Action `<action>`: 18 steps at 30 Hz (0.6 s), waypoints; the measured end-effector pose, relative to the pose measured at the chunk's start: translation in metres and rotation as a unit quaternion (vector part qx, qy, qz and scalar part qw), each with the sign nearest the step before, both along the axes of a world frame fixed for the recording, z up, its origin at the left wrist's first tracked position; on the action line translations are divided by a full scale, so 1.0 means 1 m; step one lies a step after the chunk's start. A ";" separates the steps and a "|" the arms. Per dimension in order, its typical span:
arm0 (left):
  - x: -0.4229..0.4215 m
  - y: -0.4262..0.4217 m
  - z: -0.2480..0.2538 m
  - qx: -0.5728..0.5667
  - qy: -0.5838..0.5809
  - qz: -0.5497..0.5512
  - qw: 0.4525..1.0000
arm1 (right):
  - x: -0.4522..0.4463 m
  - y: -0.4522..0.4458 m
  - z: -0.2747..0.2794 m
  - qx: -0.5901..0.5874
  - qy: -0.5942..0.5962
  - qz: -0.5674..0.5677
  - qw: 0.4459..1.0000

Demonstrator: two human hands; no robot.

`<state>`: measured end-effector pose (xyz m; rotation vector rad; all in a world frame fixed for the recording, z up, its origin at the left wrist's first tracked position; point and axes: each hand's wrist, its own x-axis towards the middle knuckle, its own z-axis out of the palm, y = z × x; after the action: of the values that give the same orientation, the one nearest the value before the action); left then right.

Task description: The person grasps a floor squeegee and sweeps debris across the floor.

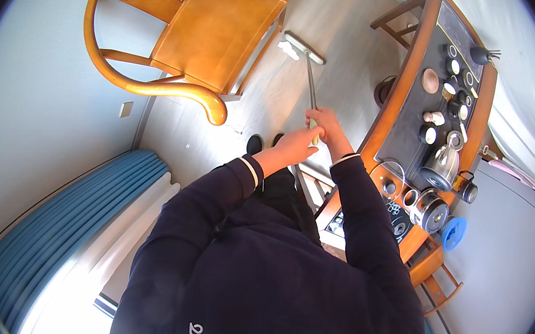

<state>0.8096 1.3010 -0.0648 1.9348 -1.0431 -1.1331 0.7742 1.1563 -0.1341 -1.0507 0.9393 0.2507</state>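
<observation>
Both of my hands are closed around a long-handled broom. My left hand [296, 146] grips near the top end of its handle, and my right hand [328, 126] wraps the handle just beyond it. The thin grey shaft runs away from me to a wide, flat broom [305, 48] head with dark bristles along its far edge, resting on the wood-look floor [218, 139]. Touching or right beside the head's near left side is a crumpled white piece [287, 50], perhaps paper. Parts of my fingers are hidden behind the hands.
A wooden armchair [216, 31] stands at the left, close to the broom. To the right, a long tea table [402, 122] carries cups, a glass pot [442, 166] and a kettle [431, 210]. Small specks lie on the floor near my shoes [255, 145]. Blue curtains [78, 232] hang lower left.
</observation>
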 end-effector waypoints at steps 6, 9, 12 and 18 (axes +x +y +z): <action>-0.019 0.011 -0.006 -0.029 -0.004 -0.014 0.999 | -0.021 0.009 -0.003 -0.010 0.007 0.030 0.999; -0.025 0.018 0.000 -0.019 0.013 -0.025 0.999 | -0.033 0.014 -0.011 -0.014 0.019 0.040 0.999; -0.029 0.023 0.004 0.000 0.037 -0.043 0.998 | -0.042 0.022 -0.010 -0.008 0.022 0.033 0.999; -0.039 0.034 0.002 -0.005 0.045 -0.052 0.998 | -0.052 0.035 -0.002 0.002 0.023 0.026 0.999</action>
<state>0.7704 1.3348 -0.0623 1.8228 -1.1091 -1.2570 0.7220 1.1909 -0.1358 -1.0704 0.9518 0.3214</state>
